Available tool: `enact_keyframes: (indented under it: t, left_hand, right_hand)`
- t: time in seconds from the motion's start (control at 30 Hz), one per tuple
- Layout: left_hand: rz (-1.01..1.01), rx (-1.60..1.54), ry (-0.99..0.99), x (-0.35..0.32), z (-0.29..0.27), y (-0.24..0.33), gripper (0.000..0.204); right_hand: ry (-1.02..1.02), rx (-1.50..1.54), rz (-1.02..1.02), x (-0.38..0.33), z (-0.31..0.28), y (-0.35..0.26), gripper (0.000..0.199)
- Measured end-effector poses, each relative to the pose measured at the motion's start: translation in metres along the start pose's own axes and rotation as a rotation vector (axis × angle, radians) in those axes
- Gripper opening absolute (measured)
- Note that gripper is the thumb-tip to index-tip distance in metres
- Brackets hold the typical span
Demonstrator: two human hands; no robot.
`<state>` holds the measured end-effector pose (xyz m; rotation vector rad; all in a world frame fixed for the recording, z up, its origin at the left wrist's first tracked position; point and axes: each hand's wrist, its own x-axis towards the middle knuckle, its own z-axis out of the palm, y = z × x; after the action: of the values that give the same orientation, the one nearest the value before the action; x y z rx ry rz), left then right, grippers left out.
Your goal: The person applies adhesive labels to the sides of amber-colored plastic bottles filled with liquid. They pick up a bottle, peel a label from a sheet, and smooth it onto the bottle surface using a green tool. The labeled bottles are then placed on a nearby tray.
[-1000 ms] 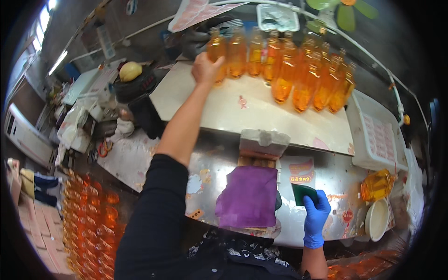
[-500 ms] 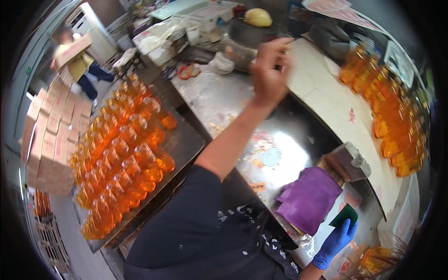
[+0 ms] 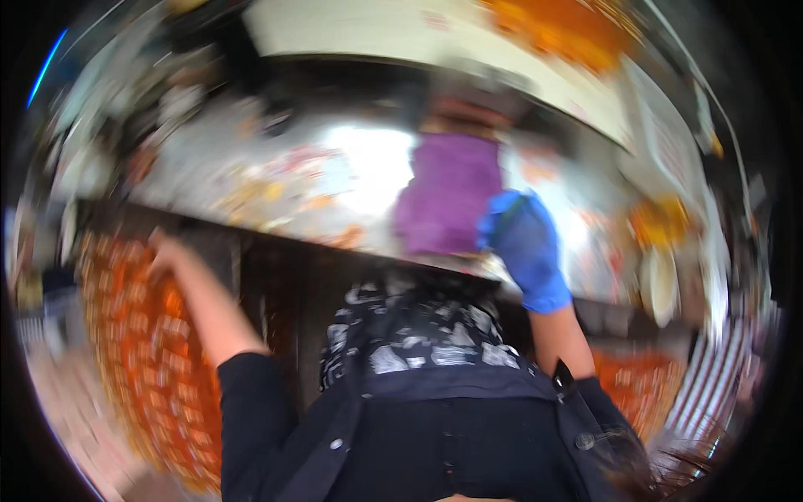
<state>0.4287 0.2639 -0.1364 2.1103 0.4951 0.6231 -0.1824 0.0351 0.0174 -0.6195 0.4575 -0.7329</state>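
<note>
My left hand (image 3: 167, 255), bare and smeared by motion, is over the near edge of the rows of orange bottles (image 3: 180, 368) on the left. Its fingers are too blurred to show whether they grip a bottle. My right hand (image 3: 531, 251), in a blue glove, is closed on a flat dark green piece (image 3: 508, 216), mostly hidden by the fingers. That hand is at the right edge of a purple sheet (image 3: 456, 188), which lies on the metal worktop (image 3: 293, 180). A blurred brownish block (image 3: 477, 105) stands at the sheet's far end.
More orange bottles (image 3: 569, 29) stand on the pale board (image 3: 360, 29) at the back. Others (image 3: 640, 385) show at lower right, behind my right arm. A yellow-orange item (image 3: 661, 222) and a white bowl-like object (image 3: 659, 284) are at the right. Coloured scraps litter the worktop.
The view has swung round and blurred. My left hand has come from the far worktop over to the left-hand bottles. My gloved hand, still holding the green piece, is now against the purple sheet.
</note>
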Motion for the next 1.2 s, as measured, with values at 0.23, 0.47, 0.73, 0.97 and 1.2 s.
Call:
enact_keyframes:
  t: [0.23,0.47,0.73,0.97,1.2]
  left_hand:
    - [-0.047,-0.235,0.323,-0.013,-0.001,0.014,0.072]
    - [0.324,-0.850,-0.061,-0.115,-0.078,0.103,0.058]
    - [0.588,-1.213,-0.827,-0.245,-0.177,0.198,0.036]
    - [0.479,-1.052,-1.688,-0.347,-0.194,0.238,0.041]
    - [0.240,-0.570,-2.237,-0.428,-0.145,0.246,0.037]
  right_hand:
    - [0.551,-0.868,-0.036,-0.080,-0.098,-0.041,0.036]
    - [0.984,-1.839,-0.185,0.025,-0.195,-0.095,0.027]
    - [0.825,-1.866,0.057,0.090,-0.163,-0.104,0.037]
    - [0.973,-1.928,-0.055,0.092,-0.165,-0.087,0.053]
    - [0.838,-1.854,0.095,0.097,-0.173,-0.107,0.043]
